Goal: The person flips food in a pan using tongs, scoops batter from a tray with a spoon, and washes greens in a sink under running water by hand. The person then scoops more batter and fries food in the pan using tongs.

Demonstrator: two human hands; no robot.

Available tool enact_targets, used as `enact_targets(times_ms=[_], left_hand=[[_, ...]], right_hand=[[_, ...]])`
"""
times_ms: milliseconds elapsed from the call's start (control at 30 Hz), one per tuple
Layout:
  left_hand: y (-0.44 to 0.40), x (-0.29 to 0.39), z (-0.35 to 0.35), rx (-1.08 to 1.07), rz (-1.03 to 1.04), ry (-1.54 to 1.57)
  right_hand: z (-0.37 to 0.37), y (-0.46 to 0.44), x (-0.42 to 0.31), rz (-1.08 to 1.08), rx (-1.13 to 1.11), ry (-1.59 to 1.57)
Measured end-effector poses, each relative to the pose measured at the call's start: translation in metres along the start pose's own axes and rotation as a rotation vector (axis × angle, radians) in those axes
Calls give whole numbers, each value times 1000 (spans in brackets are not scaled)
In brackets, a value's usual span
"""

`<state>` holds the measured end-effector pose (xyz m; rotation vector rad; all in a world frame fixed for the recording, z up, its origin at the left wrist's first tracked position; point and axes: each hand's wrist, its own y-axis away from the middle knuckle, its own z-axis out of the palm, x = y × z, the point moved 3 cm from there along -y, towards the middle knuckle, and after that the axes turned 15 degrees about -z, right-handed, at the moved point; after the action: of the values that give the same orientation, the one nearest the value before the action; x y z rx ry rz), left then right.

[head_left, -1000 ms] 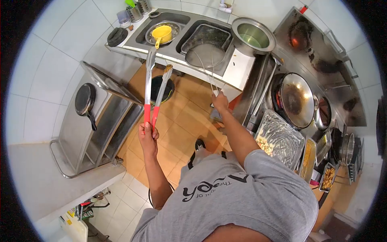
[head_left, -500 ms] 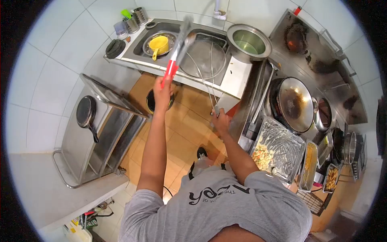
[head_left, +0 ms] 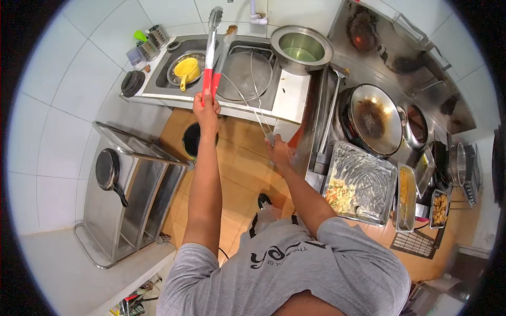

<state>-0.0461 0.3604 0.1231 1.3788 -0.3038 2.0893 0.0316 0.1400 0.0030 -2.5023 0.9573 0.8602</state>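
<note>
My left hand [head_left: 207, 104] is closed around the red handles of metal tongs [head_left: 210, 63]. The tongs point up and away over the sinks, their two arms spread apart. One tip looks brown. In my right hand [head_left: 280, 151] is the grip of a large round wire-mesh skimmer [head_left: 245, 79] with a long wire handle. Its flat mesh disc lies over the right sink basin, and I cannot tell whether it rests on the rim. Left of the tongs, a yellow dipper [head_left: 187, 68] sits in a metal bowl in the left basin.
A large pot [head_left: 302, 50] with greenish liquid stands on the counter's right end. The stove on the right carries a wok [head_left: 375, 120]. Nearer are a tray [head_left: 363, 181] with chopped food and smaller pans. A frying pan [head_left: 107, 168] lies on the metal rack. A black bucket [head_left: 193, 140] stands on the floor.
The tongs have come more upright and are no longer blurred. Both hands still hold the same tools. The whole view has shifted slightly, with the sinks and stove further left.
</note>
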Motion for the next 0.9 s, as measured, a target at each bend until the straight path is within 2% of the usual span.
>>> enact_targets(times_ms=[67, 100, 200, 233, 333, 367, 467, 567, 667, 767, 800, 833, 867, 900], left_hand=[[-5, -3, 3, 53, -137, -92], [-9, -7, 0, 35, -201, -236], [-6, -1, -3, 21, 19, -378], [-4, 4, -1, 0, 31, -318], [0, 22, 13, 34, 392, -790], [3, 24, 21, -44, 480, -867], [-8, 7, 18, -122, 476, -1127], [-1, 19, 10, 54, 513, -873], [-17, 11, -35, 301, 402, -702], [-1, 1, -44, 267, 129, -691], [-5, -9, -51, 208, 441, -812], [-18, -26, -72, 234, 346, -712], [-4, -13, -56, 204, 502, -587], [22, 1, -47, 308, 118, -457]], right_hand=[[0, -1, -4, -25, -23, 7], [3, 1, -3, -35, -16, 19], [3, -1, 0, -44, 14, 55], [2, 3, 2, -34, 6, 65], [1, 7, 6, -15, -16, 81], [0, 5, 6, -14, -22, 83], [-4, 3, 0, -22, -86, 84], [4, 5, 10, -45, -14, 90], [4, 7, 16, -83, 2, 99], [-29, 7, -8, 5, -72, 78], [-31, 10, -6, 21, -68, 66], [-33, 9, -4, 44, -54, 58], [-32, 8, 0, 54, -14, 45], [-32, 10, 5, 64, 19, 30]])
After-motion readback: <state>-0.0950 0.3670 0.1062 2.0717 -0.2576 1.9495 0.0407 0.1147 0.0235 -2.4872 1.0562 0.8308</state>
